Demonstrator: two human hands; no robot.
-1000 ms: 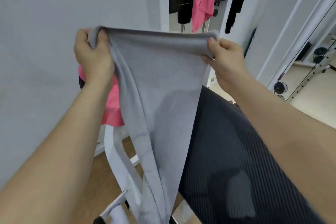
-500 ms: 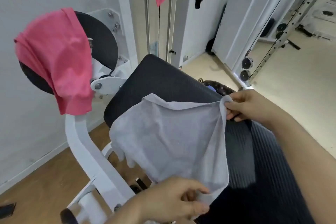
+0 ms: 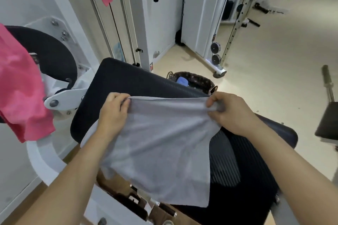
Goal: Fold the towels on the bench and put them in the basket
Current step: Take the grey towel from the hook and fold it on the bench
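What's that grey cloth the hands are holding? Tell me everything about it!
It is a grey towel, plain, light and made of soft-looking cloth. The left hand and right hand each pinch a top corner with curled fingers, pulling the top edge straight. The rest hangs loose with gentle wrinkles over the black bench pad, its lowest corner pointing down on the right.

Basket (image 3: 200,79) half hidden (behind bench (image 3: 128,82)).
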